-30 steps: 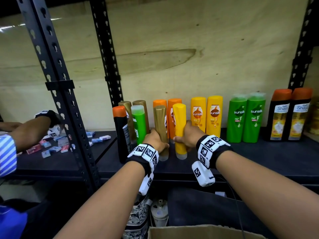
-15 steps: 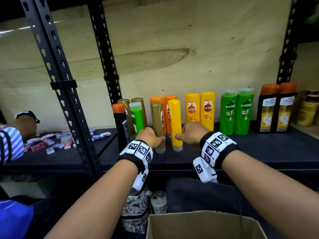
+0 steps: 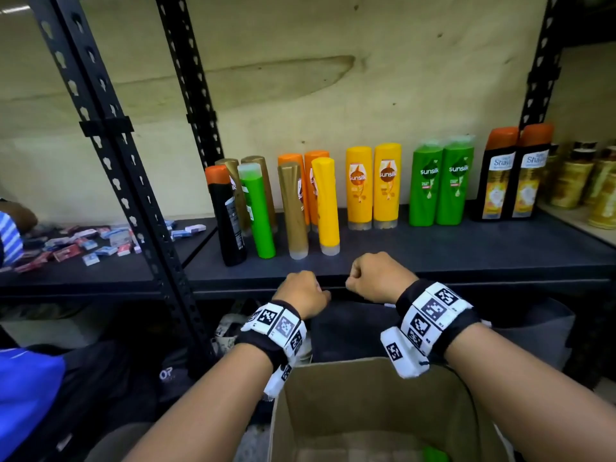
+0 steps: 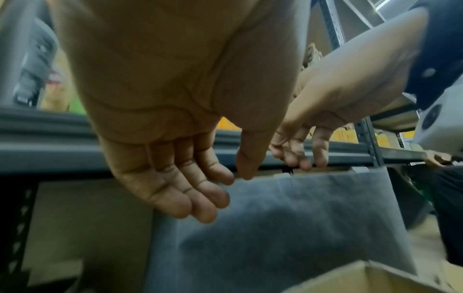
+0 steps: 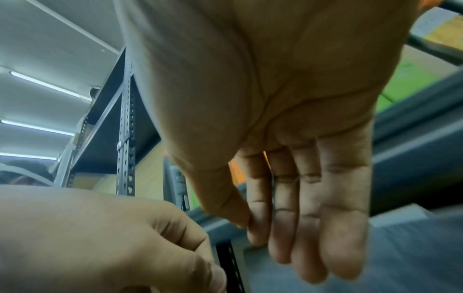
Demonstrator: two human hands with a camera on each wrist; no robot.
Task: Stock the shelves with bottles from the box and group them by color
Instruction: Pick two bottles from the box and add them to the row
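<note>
Both hands empty, left hand (image 3: 301,292) and right hand (image 3: 376,276) hanging palm-down with loosely curled fingers just off the shelf (image 3: 433,258) edge, above the box (image 3: 366,395).

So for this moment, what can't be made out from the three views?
- Cardboard box contents: head view, cut off by the bottom edge; only a green scrap shows.
- Gold back-row bottles: head view, labels hidden by front bottles.
- Shelf bottles: both wrist views, blurred and blocked by the left hand and right hand.
</note>
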